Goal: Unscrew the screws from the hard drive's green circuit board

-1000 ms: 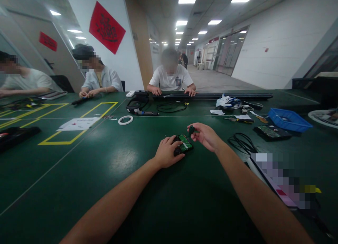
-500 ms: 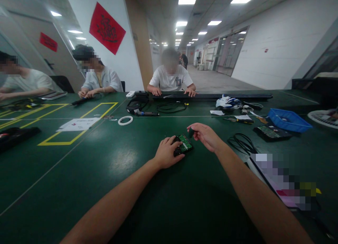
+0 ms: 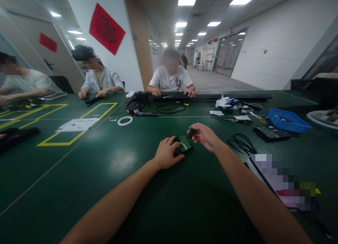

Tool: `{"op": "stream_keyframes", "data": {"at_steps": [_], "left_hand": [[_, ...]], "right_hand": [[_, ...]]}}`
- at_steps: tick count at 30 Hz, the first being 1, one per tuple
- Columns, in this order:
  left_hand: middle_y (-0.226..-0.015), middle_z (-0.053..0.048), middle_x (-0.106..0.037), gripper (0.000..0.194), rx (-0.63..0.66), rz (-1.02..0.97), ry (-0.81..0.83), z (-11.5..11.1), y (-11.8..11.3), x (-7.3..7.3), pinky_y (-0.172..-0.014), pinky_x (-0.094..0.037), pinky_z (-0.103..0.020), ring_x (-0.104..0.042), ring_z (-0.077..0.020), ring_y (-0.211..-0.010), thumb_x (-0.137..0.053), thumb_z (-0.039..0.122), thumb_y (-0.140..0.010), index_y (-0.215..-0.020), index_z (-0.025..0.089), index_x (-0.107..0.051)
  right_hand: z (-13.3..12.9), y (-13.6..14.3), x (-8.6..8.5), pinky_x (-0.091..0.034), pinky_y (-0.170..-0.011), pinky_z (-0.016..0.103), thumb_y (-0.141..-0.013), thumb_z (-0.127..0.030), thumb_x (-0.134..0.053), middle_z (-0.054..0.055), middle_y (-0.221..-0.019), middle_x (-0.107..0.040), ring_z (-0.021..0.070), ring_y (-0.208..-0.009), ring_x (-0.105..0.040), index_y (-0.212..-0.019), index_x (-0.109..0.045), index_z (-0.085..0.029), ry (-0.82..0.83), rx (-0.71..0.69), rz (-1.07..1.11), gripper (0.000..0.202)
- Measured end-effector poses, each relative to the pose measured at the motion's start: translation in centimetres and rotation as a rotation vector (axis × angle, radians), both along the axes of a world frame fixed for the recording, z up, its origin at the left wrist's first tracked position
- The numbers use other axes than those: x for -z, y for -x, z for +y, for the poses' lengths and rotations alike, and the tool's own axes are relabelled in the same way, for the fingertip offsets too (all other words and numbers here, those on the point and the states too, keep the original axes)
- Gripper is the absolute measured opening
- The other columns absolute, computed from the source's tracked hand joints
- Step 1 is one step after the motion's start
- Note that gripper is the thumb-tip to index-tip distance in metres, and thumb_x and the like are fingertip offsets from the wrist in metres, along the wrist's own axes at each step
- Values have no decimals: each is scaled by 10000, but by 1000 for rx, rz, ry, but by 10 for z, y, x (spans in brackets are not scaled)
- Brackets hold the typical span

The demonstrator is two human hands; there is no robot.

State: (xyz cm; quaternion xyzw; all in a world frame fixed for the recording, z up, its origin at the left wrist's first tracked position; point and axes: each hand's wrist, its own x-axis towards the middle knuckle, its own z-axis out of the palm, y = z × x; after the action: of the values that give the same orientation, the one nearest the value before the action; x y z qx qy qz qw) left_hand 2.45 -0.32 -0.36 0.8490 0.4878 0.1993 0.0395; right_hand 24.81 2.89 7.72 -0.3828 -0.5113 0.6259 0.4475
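Observation:
A small black device with a bare green circuit board (image 3: 185, 144) lies on the green table, right in front of me. My left hand (image 3: 167, 152) spans its left part, with fingers over the top and the thumb along the near edge, gripping it. Just above the board's right side, my right hand (image 3: 202, 135) is closed on a screwdriver (image 3: 192, 132) with a stubby dark green handle. The handle stands roughly upright between thumb and fingertips. I cannot make out whether its thin tip touches the board.
A similar board device (image 3: 271, 132) lies on the right, by a blue tray (image 3: 289, 121), pliers (image 3: 239, 120) and a coiled black cable (image 3: 241, 144). Ahead are a white tape ring (image 3: 125, 121) and a pen-like black tool (image 3: 146, 114). Co-workers sit across the table.
Both my hands stay nearly in place, and the screwdriver's handle has shifted only slightly. At the left, a co-worker's hands have moved apart around a dark object.

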Motion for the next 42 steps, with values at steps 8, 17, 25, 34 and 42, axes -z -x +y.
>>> {"op": "stream_keyframes", "data": {"at_steps": [8,17,25,34,42], "left_hand": [[-1526,-77,-389,608,2,8,-11,-1,0,-1,-1075,-337,-560,-385,-369,-1333,-644,608,-825,-1354,319,-561],[-1518,-80,-398,610,-2,12,-12,-1,-1,-1,-1072,-337,-559,-377,-368,-1336,-644,609,-825,-1351,311,-564],[-1534,-79,-378,620,0,6,-10,2,0,3,-1076,-333,-566,-368,-378,-1345,-641,627,-820,-1351,314,-566],[-1521,-80,-392,611,5,3,-25,1,1,3,-1078,-336,-565,-370,-367,-1347,-641,614,-826,-1354,318,-559],[-1519,-81,-396,616,5,-3,-29,1,0,2,-1071,-344,-559,-387,-366,-1330,-661,604,-814,-1351,318,-563]], "right_hand": [[-1,0,-2,-436,-534,269,-855,-298,-576,72,-966,-693,135,-627,-578,-941,-662,-186,30,-70,39,166],[-2,1,-2,-441,-538,266,-853,-354,-634,58,-970,-708,141,-633,-598,-1019,-615,-227,62,-113,72,209],[5,-2,5,-373,-509,256,-783,-381,-714,23,-822,-653,116,-614,-535,-941,-672,-185,-29,17,-6,255],[13,-5,8,-356,-499,262,-715,-305,-717,-8,-678,-580,119,-566,-520,-745,-547,-193,-14,195,19,206],[5,-4,0,-248,-440,252,-769,-295,-600,3,-669,-565,100,-507,-440,-918,-695,-170,-58,128,-65,217]]}}
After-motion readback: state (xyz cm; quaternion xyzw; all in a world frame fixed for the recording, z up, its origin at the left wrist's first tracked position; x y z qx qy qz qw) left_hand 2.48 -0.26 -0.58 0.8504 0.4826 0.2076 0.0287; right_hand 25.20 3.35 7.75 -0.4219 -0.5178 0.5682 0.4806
